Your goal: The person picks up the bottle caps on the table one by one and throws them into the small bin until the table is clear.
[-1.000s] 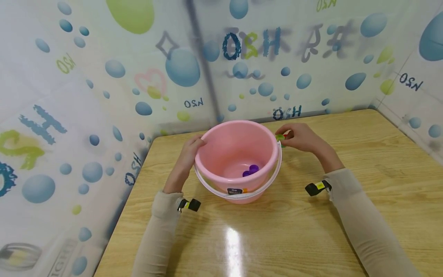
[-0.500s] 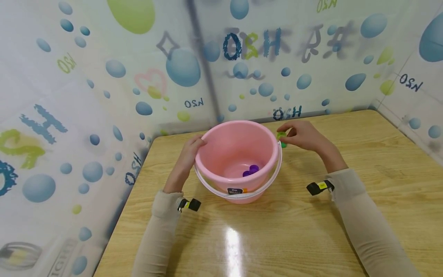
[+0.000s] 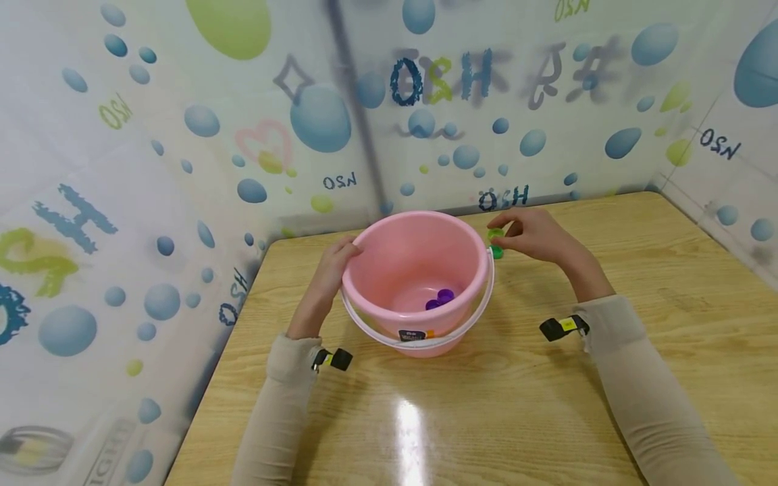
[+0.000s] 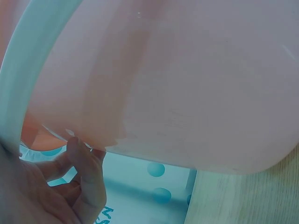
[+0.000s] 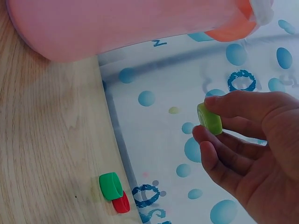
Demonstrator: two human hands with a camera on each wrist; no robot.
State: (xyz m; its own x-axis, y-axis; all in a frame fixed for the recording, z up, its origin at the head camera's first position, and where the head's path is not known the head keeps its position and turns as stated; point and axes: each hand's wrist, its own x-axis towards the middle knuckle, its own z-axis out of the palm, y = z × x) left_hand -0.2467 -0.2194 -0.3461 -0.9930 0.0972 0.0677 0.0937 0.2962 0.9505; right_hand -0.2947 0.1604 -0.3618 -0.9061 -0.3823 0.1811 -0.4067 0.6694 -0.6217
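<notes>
A pink bucket [image 3: 413, 260] with a white handle [image 3: 419, 343] stands on the table. My left hand [image 3: 330, 270] holds its left rim; in the left wrist view the fingers [image 4: 88, 175] lie at the rim. Just beyond the bucket's right rim, my right hand [image 3: 531, 236] pinches a light green bottle cap [image 5: 211, 119] between thumb and fingers, above the table. Below it on the table a darker green cap [image 5: 110, 185] touches a red cap [image 5: 121, 203]; the head view hides the red one. Purple caps [image 3: 446, 295] lie on the bucket's floor, partly hidden by the near rim.
The wooden table [image 3: 523, 405] runs back to a wall covering [image 3: 389, 155] printed with blue and green drops. Another covered wall [image 3: 121, 223] rises along the table's left side. The handle hangs down over the bucket's front.
My right hand has risen slightly and shifted right with the light green cap, exposing the darker green cap beneath. The red cap has gone out of sight in the head view. Left hand and bucket are still.
</notes>
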